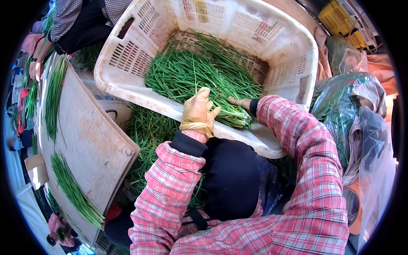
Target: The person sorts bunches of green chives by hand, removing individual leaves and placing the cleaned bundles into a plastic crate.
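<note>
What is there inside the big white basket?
In the basket are long green stalks and the right hand. Anything beneath the stalks is covered and cannot be seen.

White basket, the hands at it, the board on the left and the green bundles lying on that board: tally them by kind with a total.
White basket: 1
Hands at the basket: 2
Board: 1
Green bundles on the board: 2
Total: 6

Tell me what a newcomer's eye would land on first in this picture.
Probably the big white slotted crate at top centre, holding a heap of long, chive-like greens. Next, the yellowish-gloved left hand and the right hand, both by those greens at the crate's near side. Then two green bundles on the board at left.
</note>
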The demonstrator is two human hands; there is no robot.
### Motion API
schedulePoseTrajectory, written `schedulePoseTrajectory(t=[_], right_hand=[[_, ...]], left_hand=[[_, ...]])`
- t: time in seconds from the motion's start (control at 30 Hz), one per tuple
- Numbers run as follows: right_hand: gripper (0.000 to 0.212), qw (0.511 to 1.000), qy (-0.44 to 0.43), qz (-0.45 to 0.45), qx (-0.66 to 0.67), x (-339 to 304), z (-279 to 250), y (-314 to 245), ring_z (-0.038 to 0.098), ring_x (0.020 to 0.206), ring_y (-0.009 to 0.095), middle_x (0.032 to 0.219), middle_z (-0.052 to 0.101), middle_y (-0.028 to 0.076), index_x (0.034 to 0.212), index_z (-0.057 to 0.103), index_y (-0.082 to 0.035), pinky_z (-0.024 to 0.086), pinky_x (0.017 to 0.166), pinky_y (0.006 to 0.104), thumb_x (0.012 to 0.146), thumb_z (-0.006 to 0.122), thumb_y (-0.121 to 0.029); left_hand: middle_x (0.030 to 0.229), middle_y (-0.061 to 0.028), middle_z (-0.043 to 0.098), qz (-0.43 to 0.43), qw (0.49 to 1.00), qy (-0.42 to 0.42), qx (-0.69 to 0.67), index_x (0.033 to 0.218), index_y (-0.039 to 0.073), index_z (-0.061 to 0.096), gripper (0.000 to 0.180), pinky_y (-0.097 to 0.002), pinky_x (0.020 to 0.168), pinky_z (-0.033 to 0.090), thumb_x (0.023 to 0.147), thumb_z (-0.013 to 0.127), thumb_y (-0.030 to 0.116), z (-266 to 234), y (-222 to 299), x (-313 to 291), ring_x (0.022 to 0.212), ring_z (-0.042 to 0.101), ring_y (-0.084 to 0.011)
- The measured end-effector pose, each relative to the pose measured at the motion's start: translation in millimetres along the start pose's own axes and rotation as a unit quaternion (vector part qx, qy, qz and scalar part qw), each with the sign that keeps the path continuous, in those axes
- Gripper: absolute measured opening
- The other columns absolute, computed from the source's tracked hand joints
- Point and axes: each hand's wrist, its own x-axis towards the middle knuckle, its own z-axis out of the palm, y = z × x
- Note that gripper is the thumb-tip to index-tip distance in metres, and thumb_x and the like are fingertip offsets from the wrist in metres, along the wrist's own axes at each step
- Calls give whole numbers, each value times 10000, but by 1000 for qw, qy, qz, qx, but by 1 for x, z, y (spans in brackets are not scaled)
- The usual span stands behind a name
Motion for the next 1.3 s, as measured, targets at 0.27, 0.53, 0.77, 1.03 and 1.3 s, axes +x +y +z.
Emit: schedulePoseTrajectory(t=[0.27, 0.53, 0.77, 1.03, 1.3], right_hand=[[641, 974, -70, 33, 211, 0, 5, -7, 648, 905, 261, 1035, 667, 140, 1102, 622, -53, 515, 821, 429, 753, 645, -591], [600, 966, -76, -26, 247, -16, 14, -30, 593, 1029, 298, 1187, 590, 134, 1260, 504, -130, 485, 851, 541, 861, 499, -579], [707, 969, -110, 65, 210, 20, 10, -4, 611, 944, 222, 1115, 636, 95, 1178, 584, -141, 487, 823, 438, 768, 535, -715], [419, 962, -78, -26, 261, 6, 37, -7, 640, 953, 225, 1159, 614, 108, 1273, 491, -85, 536, 827, 384, 945, 444, -343], [267, 957, 43, -279, 65, 6, 31, -4, 589, 687, 141, 808, 636, 73, 997, 627, 0, 488, 642, 307, 848, 602, -220]], left_hand=[[1517, -216, 13, -48, 984, 124, 119, 1465, 133, 127, 829, -641, 1044, 152, 855, 614, 412, -11, 11, 38, 1394, 49, -405], [1148, -119, 611, 26, 984, 122, 129, 1170, 83, 559, 463, -565, 810, 463, 894, 551, 455, -30, 7, 81, 943, 598, -332], [1101, -192, 600, 18, 954, 214, 208, 1171, -63, 539, 709, -365, 817, 465, 844, 547, 566, -31, -7, 99, 900, 602, -270], [1220, -233, 551, -10, 910, 226, 346, 1232, -123, 476, 947, -369, 905, 438, 761, 545, 696, -7, -3, 84, 1071, 581, -303], [914, -152, 628, 90, 933, 224, 266, 974, -78, 601, 445, -358, 703, 476, 759, 718, 294, -9, -20, 90, 760, 591, -228]])
